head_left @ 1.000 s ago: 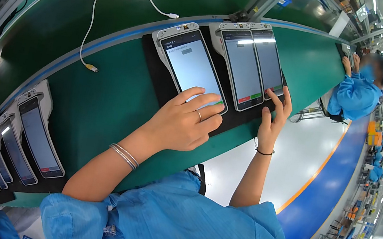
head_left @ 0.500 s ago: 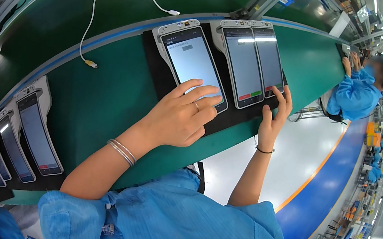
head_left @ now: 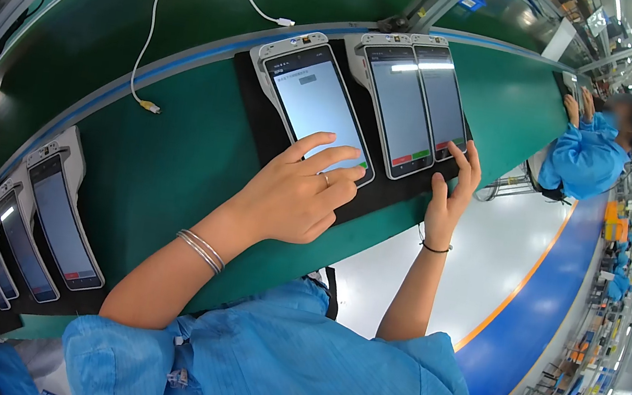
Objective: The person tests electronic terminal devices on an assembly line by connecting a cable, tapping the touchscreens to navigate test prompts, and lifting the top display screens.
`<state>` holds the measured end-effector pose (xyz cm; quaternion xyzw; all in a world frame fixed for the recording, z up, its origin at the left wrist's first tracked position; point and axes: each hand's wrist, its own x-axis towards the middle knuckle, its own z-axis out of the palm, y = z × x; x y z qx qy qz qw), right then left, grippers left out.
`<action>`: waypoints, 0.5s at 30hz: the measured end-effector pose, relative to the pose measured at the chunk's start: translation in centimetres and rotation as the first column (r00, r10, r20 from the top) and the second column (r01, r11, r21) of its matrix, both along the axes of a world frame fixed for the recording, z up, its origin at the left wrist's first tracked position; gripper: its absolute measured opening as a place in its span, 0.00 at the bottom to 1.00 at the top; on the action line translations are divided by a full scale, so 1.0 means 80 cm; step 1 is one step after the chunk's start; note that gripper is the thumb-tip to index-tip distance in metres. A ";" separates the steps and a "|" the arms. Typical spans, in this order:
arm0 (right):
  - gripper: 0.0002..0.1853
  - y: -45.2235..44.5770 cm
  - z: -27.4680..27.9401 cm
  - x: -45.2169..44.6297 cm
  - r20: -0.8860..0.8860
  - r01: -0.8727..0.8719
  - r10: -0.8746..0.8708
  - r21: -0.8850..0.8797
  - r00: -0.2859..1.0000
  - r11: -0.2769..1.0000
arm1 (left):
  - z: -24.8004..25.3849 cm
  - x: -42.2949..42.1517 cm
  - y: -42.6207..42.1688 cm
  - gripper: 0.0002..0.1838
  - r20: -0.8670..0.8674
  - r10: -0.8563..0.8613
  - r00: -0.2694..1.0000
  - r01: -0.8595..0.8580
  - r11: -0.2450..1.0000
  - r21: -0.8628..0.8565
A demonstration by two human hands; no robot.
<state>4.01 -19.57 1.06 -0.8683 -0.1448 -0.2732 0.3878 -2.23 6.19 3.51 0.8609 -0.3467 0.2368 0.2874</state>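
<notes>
Three white handheld devices with lit screens lie on a black mat (head_left: pixel 253 96). Over the lower part of the left device (head_left: pixel 318 97) is my left hand (head_left: pixel 296 195), its fingers apart and holding nothing; whether a fingertip touches the screen cannot be told. The middle device (head_left: pixel 401 112) shows red and green buttons at its bottom. It lies side by side with the right device (head_left: pixel 441 98). My right hand (head_left: pixel 457 185), fingers apart and empty, is at the lower right corner of that right device, its fingertips at the edge.
Several similar devices (head_left: pixel 64 219) stand in a row at the left of the green table (head_left: pixel 170 145). White cables (head_left: pixel 150 29) hang at the back. A metal post (head_left: pixel 444 1) rises behind. A co-worker in blue (head_left: pixel 588 159) sits at the far right.
My left hand has drawn back slightly down and left from the left device's lower edge. My right hand has hardly moved.
</notes>
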 end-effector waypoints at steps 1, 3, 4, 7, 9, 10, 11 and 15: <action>0.24 0.001 -0.001 0.000 -0.002 0.003 -0.003 0.002 1.000 1.000 | 0.000 -0.001 -0.001 0.08 0.007 -0.006 1.000 0.006 1.000 -0.004; 0.24 -0.001 0.000 0.001 -0.004 0.003 -0.003 0.000 1.000 1.000 | -0.002 -0.001 -0.002 0.08 0.000 -0.014 1.000 0.014 1.000 0.001; 0.24 -0.001 0.001 0.001 -0.004 0.001 -0.001 -0.002 1.000 1.000 | -0.002 0.000 -0.002 0.09 -0.001 -0.016 1.000 0.016 1.000 0.005; 0.24 0.001 0.002 0.001 -0.012 0.005 -0.005 -0.002 1.000 1.000 | -0.005 0.002 -0.004 0.09 -0.014 -0.008 1.000 0.008 1.000 0.026; 0.24 0.000 0.002 -0.001 -0.021 0.011 -0.011 -0.005 1.000 1.000 | -0.004 0.000 -0.004 0.10 -0.023 -0.009 1.000 0.010 0.999 0.032; 0.24 -0.001 0.001 -0.001 -0.021 0.013 -0.013 -0.006 1.000 1.000 | -0.003 0.000 -0.003 0.10 -0.024 -0.008 1.000 0.009 0.999 0.035; 0.24 -0.001 0.000 0.001 -0.020 0.014 -0.014 -0.005 1.000 1.000 | -0.002 0.001 -0.003 0.10 -0.003 -0.005 1.000 0.005 1.000 0.027; 0.24 -0.001 0.000 0.002 -0.043 0.076 -0.076 -0.012 0.996 0.997 | -0.003 0.001 0.000 0.10 0.097 0.028 0.995 -0.027 1.000 -0.013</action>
